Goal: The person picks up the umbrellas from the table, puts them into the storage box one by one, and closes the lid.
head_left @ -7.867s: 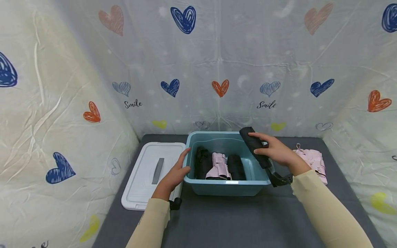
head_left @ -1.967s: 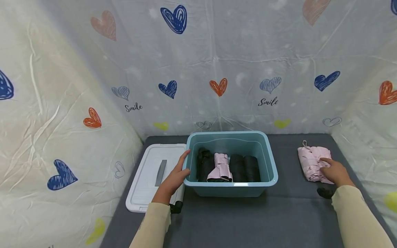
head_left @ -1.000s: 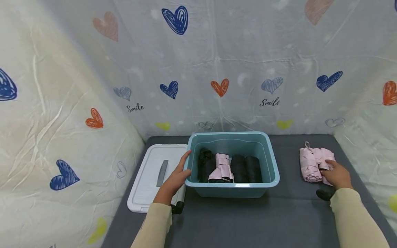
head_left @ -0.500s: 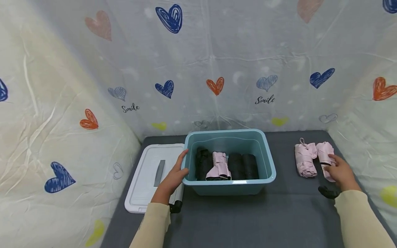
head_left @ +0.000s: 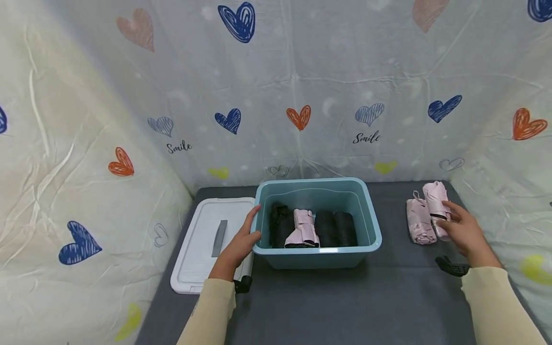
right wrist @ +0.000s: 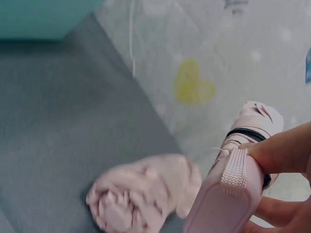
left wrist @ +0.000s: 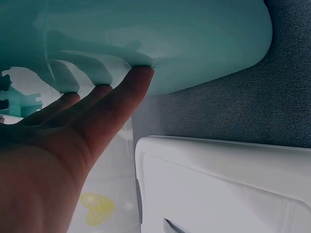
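Note:
My right hand (head_left: 467, 237) pinches a pink folding umbrella (head_left: 436, 199), raised above the table at the right. In the right wrist view, its handle end with a woven strap (right wrist: 234, 170) faces the camera and a dark band circles its canopy. Close beside it lies a second rolled pink bundle (head_left: 419, 223) with a cord loop. My left hand (head_left: 238, 244) rests at the left side of a blue-green bin (head_left: 315, 258); in the left wrist view its straight fingers (left wrist: 116, 109) touch the outer wall. Inside the bin lie a pink roll (head_left: 304, 227) and black rolls (head_left: 326, 230).
A white lid (head_left: 202, 244) with a grey handle (head_left: 219, 238) lies left of the bin on the dark grey table (head_left: 345, 306). Heart-printed cloth (head_left: 327, 72) hangs behind the table and at both sides.
A black roll held at first now lies in the bin. My right hand moved to the pink pair, separated the right-hand umbrella and lifted it. My left hand stayed at the bin.

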`<state>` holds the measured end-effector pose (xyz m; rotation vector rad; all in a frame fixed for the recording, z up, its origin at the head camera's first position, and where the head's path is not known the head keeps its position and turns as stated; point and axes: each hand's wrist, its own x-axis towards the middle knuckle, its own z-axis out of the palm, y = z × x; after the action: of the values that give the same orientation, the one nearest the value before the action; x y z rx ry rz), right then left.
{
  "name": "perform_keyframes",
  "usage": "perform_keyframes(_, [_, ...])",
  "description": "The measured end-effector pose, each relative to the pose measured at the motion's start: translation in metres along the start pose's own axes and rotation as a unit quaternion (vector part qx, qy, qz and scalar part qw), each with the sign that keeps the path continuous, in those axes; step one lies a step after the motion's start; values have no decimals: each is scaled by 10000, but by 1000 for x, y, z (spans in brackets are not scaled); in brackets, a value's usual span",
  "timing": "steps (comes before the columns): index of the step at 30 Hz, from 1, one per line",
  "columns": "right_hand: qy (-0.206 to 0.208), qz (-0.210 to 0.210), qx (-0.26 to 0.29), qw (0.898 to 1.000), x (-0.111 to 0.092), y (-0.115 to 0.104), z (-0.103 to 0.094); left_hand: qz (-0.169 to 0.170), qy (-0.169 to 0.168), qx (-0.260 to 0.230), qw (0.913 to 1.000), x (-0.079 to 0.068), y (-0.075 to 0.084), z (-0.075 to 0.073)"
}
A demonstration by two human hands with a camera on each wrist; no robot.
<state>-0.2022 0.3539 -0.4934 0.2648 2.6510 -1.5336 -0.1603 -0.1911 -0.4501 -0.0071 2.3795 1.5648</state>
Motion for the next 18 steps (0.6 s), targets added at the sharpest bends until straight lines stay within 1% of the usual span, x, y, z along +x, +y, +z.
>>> perform_keyframes(7, [-220, -463, 128, 9986, -8, -26, 11, 29, -24, -75, 10000, 0, 0, -1])
perform_keyframes(18, [-565, -807, 137, 9950, -24, -66, 24, 86, -62, -130, 9999, 1, -2, -1])
